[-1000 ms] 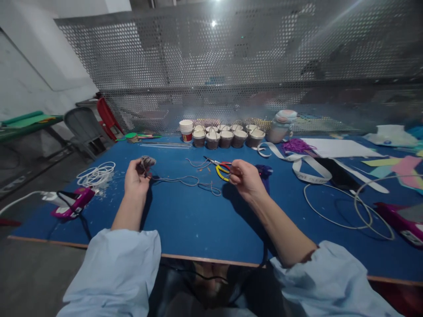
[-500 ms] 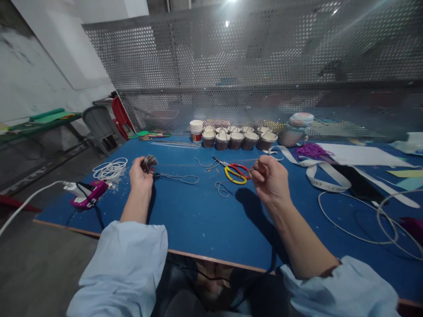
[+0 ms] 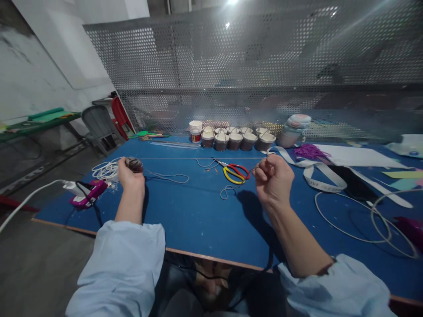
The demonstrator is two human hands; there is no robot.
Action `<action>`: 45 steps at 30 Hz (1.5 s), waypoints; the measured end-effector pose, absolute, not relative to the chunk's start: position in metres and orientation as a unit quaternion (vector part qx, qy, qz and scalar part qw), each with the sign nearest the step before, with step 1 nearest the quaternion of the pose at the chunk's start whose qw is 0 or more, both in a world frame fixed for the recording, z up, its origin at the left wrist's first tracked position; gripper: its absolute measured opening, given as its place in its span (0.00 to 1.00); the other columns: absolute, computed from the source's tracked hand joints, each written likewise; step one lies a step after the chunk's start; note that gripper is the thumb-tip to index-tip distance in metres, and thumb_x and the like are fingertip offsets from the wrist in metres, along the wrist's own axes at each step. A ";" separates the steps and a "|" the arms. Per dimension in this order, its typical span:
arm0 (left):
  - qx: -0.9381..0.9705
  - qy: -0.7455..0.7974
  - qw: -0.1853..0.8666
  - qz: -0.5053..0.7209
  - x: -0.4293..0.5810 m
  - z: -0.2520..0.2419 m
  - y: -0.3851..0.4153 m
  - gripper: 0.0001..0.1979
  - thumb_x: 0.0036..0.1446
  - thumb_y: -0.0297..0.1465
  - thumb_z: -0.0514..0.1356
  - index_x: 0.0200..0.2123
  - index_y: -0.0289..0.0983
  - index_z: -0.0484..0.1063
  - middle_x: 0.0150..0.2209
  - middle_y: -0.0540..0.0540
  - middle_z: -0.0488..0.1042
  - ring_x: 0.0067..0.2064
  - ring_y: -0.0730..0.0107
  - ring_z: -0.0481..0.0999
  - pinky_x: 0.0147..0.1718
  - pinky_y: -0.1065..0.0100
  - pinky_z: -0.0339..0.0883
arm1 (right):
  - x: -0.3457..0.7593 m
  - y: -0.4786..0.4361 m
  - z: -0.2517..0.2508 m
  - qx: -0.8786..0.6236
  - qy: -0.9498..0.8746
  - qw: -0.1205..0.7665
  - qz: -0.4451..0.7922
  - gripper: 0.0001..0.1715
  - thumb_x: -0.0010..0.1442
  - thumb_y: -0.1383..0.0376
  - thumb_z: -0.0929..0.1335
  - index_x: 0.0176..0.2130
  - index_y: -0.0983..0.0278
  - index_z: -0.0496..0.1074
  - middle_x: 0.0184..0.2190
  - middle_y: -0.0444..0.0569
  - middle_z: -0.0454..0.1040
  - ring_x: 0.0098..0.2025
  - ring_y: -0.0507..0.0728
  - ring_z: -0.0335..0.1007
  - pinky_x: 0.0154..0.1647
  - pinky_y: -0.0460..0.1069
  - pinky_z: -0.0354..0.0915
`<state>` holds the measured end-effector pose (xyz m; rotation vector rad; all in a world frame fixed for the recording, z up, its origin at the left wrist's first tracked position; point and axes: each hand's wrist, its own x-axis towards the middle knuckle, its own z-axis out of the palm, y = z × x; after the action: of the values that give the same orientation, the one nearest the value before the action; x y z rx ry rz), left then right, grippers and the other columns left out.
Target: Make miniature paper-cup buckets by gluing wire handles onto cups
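Observation:
A small grey-brown bundle of cord (image 3: 134,164) rests in my left hand (image 3: 128,178), whose fingers are wrapped round it. From there a thin cord (image 3: 178,158) runs straight across above the table to my right hand (image 3: 275,178). The right fingers are pinched together on its end, partly hidden by the knuckles. Between the hands lie scissors (image 3: 234,173) with one red and one yellow handle, close to the right hand. A long loop of grey cord (image 3: 170,177) trails on the table beside my left hand, and a short curl of cord (image 3: 228,192) lies below the scissors.
Several small grey pots (image 3: 235,141) and a stack of paper cups (image 3: 195,130) line the back, near a jar (image 3: 294,131). White cord coils (image 3: 107,169) and a purple power strip (image 3: 88,193) are left; ribbon (image 3: 325,178), purple shreds (image 3: 309,151) and looped wire (image 3: 352,240) lie right.
My left hand has moved left with the bundle, widening the gap between the hands. The cord between them now looks straight and taut. My right hand has barely moved.

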<state>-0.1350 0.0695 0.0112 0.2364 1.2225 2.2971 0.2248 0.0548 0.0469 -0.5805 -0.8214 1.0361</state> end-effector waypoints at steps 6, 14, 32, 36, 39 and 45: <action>0.127 0.444 0.203 0.864 -0.125 0.013 0.068 0.12 0.41 0.29 0.60 0.25 0.40 0.56 0.19 0.60 0.63 0.21 0.79 0.68 0.22 0.76 0.62 | 0.224 0.063 0.031 -0.394 -0.532 0.653 0.368 0.07 0.51 0.63 0.63 0.23 0.60 0.60 0.17 0.36 0.53 0.17 0.47 0.48 0.17 0.43 0.48; 0.233 0.421 0.313 0.819 -0.082 0.020 0.061 0.12 0.38 0.30 0.66 0.26 0.38 0.66 0.23 0.57 0.68 0.24 0.77 0.69 0.25 0.74 0.66 | 0.210 0.058 0.008 -0.436 -0.692 0.483 0.311 0.16 0.42 0.73 0.68 0.35 0.61 0.74 0.47 0.52 0.71 0.41 0.60 0.67 0.40 0.53 0.63; 0.396 0.463 0.453 0.651 -0.013 0.008 0.039 0.21 0.34 0.36 0.73 0.33 0.36 0.73 0.29 0.51 0.73 0.28 0.74 0.71 0.28 0.72 0.66 | 0.169 0.046 -0.009 -0.348 -0.671 0.416 0.505 0.12 0.54 0.59 0.68 0.34 0.65 0.74 0.21 0.41 0.68 0.19 0.48 0.60 0.20 0.45 0.58; 0.375 0.492 0.390 0.682 -0.023 -0.004 0.048 0.18 0.34 0.31 0.73 0.30 0.35 0.73 0.27 0.52 0.72 0.29 0.76 0.69 0.30 0.75 0.62 | 0.180 0.046 -0.004 -0.378 -0.635 0.459 0.493 0.15 0.54 0.55 0.68 0.31 0.64 0.75 0.19 0.39 0.65 0.19 0.48 0.56 0.20 0.44 0.53; 0.340 0.494 0.387 0.701 -0.028 -0.008 0.053 0.16 0.34 0.30 0.72 0.28 0.35 0.71 0.27 0.53 0.72 0.30 0.76 0.70 0.30 0.74 0.62 | 0.182 0.048 -0.005 -0.394 -0.605 0.487 0.492 0.15 0.52 0.54 0.69 0.30 0.64 0.75 0.18 0.39 0.63 0.18 0.48 0.55 0.19 0.45 0.52; 0.257 0.478 0.464 0.701 -0.041 -0.005 0.060 0.11 0.36 0.28 0.66 0.28 0.35 0.70 0.25 0.52 0.71 0.26 0.75 0.70 0.25 0.74 0.62 | 0.187 0.058 -0.011 -0.420 -0.536 0.544 0.489 0.14 0.49 0.55 0.70 0.27 0.64 0.74 0.17 0.38 0.63 0.16 0.48 0.55 0.17 0.45 0.51</action>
<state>-0.0409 0.0599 -0.0052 0.6309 1.1742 1.7214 0.1870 0.0585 -0.0106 -0.9972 -1.2723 1.1607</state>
